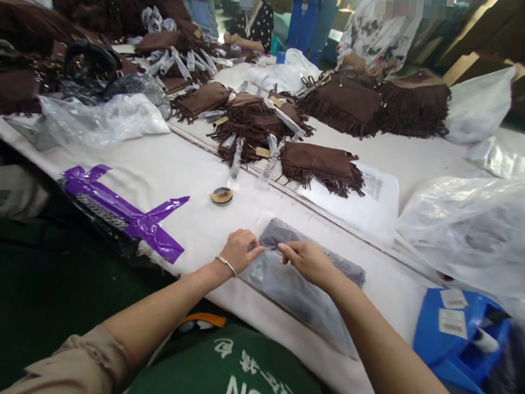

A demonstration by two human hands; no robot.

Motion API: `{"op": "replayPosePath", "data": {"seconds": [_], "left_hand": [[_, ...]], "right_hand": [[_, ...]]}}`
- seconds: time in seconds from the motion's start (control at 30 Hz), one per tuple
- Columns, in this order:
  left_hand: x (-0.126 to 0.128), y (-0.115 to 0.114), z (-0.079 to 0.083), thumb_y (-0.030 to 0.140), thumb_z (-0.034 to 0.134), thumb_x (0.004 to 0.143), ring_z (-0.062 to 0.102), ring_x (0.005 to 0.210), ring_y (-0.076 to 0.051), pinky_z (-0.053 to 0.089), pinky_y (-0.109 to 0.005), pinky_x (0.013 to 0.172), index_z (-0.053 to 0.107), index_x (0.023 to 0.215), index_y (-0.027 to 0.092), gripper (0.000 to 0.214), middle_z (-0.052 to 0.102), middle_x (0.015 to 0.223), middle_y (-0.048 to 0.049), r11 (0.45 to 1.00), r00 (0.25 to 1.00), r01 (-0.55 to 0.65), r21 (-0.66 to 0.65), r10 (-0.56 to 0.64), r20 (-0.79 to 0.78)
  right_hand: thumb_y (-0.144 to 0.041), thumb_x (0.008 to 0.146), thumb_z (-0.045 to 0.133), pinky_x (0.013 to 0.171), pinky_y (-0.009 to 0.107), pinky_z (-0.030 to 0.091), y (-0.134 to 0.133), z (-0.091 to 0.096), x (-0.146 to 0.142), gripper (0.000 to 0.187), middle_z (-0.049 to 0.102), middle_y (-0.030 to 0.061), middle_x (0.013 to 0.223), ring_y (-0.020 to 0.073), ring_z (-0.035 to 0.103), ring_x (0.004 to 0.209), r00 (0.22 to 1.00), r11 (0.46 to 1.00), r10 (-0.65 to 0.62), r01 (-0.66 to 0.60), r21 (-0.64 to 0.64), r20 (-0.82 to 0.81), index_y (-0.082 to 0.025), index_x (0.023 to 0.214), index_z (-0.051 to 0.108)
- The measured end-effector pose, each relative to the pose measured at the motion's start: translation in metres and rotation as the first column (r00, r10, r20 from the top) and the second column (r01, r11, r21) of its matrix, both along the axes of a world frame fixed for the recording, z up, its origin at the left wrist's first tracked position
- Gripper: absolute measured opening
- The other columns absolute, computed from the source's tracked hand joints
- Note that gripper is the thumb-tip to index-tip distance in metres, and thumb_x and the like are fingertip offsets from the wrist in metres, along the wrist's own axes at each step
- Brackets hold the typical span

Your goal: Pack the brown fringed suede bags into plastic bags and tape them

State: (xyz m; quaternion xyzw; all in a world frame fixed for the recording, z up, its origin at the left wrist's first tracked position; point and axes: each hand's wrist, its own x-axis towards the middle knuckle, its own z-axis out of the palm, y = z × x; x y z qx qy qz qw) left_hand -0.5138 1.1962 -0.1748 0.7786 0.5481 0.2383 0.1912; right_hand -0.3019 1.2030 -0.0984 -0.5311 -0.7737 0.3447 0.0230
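Note:
A clear plastic bag with a dark grey item inside [300,286] lies flat on the white table [190,178] right in front of me. My left hand [239,250], with a silver bracelet on the wrist, pinches the bag's upper left edge with curled fingers. My right hand [307,261] presses on the same top edge just to the right, its fingers closed together on the plastic.
Brown fringed bags [323,165] lie in piles across the middle and far table. Purple tape strips [126,209] stick to the near left edge, a small round tin [221,196] beside them. Clear bags [480,231] heap at right, above a blue bin [459,340]. Other people sit at the far side.

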Motion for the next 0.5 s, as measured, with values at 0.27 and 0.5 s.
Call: {"op": "replayPosePath", "data": {"seconds": [0.27,0.5], "left_hand": [[0.006,-0.005,-0.01,0.034,0.06,0.083,0.05,0.086,-0.02,0.038,-0.036,0.078,0.055,0.075,0.018,0.018,0.057,0.083,-0.0034,0.999,0.999,-0.016,0.05,0.018,-0.028],[0.007,-0.005,-0.009,0.034,0.061,0.083,0.048,0.086,-0.021,0.038,-0.036,0.078,0.053,0.075,0.019,0.018,0.056,0.084,-0.0039,0.998,0.996,-0.006,0.069,0.013,-0.093]], "right_hand": [[-0.042,0.075,0.06,0.069,0.035,0.046,0.035,-0.025,-0.047,0.026,0.069,0.0116,0.085,0.0257,0.064,0.079,0.863,0.97,0.222,-0.243,-0.013,0.453,-0.019,0.08,0.07],[-0.06,0.069,0.062,0.063,0.032,0.046,0.045,-0.03,-0.038,0.044,0.069,0.0115,0.083,0.0246,0.064,0.078,0.809,0.985,0.131,-0.171,0.016,0.573,-0.018,0.082,0.069]]}}
